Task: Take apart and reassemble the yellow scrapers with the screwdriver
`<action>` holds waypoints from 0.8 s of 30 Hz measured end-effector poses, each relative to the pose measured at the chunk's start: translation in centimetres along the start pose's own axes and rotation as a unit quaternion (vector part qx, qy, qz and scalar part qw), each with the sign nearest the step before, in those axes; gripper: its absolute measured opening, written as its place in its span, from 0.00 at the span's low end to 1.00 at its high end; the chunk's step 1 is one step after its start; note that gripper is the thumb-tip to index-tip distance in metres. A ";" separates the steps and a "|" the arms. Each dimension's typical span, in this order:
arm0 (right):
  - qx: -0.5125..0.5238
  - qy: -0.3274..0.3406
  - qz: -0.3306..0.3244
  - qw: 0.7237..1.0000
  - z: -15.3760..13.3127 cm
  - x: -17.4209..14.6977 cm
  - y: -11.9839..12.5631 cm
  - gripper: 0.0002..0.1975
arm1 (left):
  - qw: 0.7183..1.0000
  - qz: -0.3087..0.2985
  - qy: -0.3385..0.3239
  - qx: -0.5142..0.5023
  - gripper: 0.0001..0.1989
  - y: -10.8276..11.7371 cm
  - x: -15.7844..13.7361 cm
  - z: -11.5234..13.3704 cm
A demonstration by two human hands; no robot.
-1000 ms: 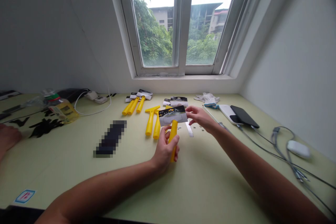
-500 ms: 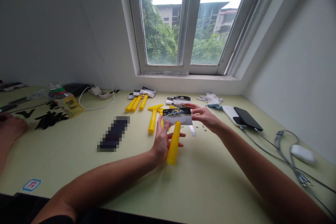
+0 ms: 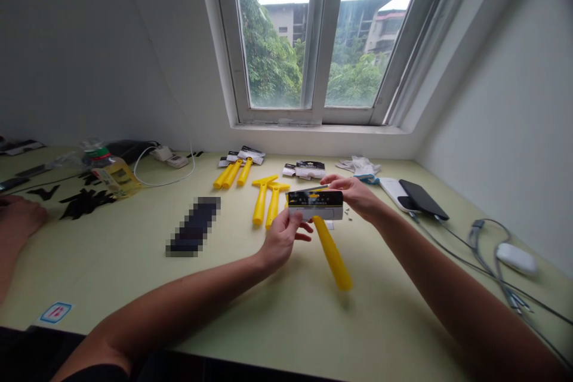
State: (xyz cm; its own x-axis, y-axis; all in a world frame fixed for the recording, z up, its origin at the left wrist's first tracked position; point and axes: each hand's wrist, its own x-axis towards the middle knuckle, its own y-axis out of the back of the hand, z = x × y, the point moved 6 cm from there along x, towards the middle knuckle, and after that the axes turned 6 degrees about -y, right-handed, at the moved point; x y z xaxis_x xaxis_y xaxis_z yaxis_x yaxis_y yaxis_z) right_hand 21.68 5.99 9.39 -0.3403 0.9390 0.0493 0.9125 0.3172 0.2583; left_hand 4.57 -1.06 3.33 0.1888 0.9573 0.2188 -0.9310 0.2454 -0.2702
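Observation:
My left hand (image 3: 278, 243) is closed on the left end of a black-and-white printed card (image 3: 316, 213) that covers the head of a yellow-handled scraper (image 3: 333, 256). The scraper's handle hangs down and to the right, above the table. At the card's upper right, my right hand (image 3: 353, 194) pinches the scraper's head; the card hides part of this grip. Two bare yellow scrapers (image 3: 260, 202) lie just beyond my left hand. Behind the card, a flat pale piece (image 3: 330, 225) and several tiny metal bits (image 3: 348, 215) rest on the table.
Three carded yellow scrapers (image 3: 231, 174) lie at the back, with loose cards (image 3: 310, 169) to their right. White gloves (image 3: 359, 165), a black phone (image 3: 423, 199) and cables (image 3: 486, 262) are on the right. Leftward are a bottle (image 3: 114, 176), black strips (image 3: 87, 206) and another person's hand (image 3: 22, 216).
The card and scraper have shifted right, and the handle has swung from leaning left to pointing down-right. My right hand has closed in on the card's right end.

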 end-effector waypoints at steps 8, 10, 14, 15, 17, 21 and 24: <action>-0.040 -0.010 0.052 0.998 -2.1 -0.8 0.2 0.17 | 0.995 -0.060 -0.043 0.064 0.20 -0.8 -0.7 0.2; -0.054 -0.002 0.091 0.994 -2.4 -0.8 1.1 0.18 | 0.992 -0.087 -0.046 0.073 0.19 -1.3 -1.1 0.2; 0.022 0.010 0.164 0.986 -2.2 -0.7 2.8 0.17 | 0.987 -0.123 -0.035 0.100 0.18 -1.9 -1.8 -0.1; 0.048 0.020 0.184 0.981 -2.2 -0.7 3.1 0.17 | 0.984 -0.130 -0.035 0.113 0.18 -2.0 -1.8 -0.1; 0.089 0.043 0.223 0.970 -2.4 -0.9 3.8 0.16 | 0.980 -0.146 -0.033 0.135 0.18 -2.1 -1.8 -0.1; 0.121 0.087 0.277 0.949 -3.3 -1.7 4.9 0.14 | 0.974 -0.169 -0.026 0.146 0.17 -2.2 -1.3 0.6; 0.127 0.116 0.281 0.944 -4.2 -2.2 5.0 0.14 | 0.964 -0.186 -0.043 0.182 0.15 -2.5 -1.2 1.7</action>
State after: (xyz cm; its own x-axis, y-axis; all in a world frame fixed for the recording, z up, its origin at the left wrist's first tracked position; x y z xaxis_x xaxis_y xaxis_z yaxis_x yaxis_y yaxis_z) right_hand 26.02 4.93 14.59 0.1992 0.9233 0.3283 0.9790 -0.1725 -0.1090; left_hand 6.17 -3.10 5.37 0.5198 0.7929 0.3180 -0.8543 0.4852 0.1866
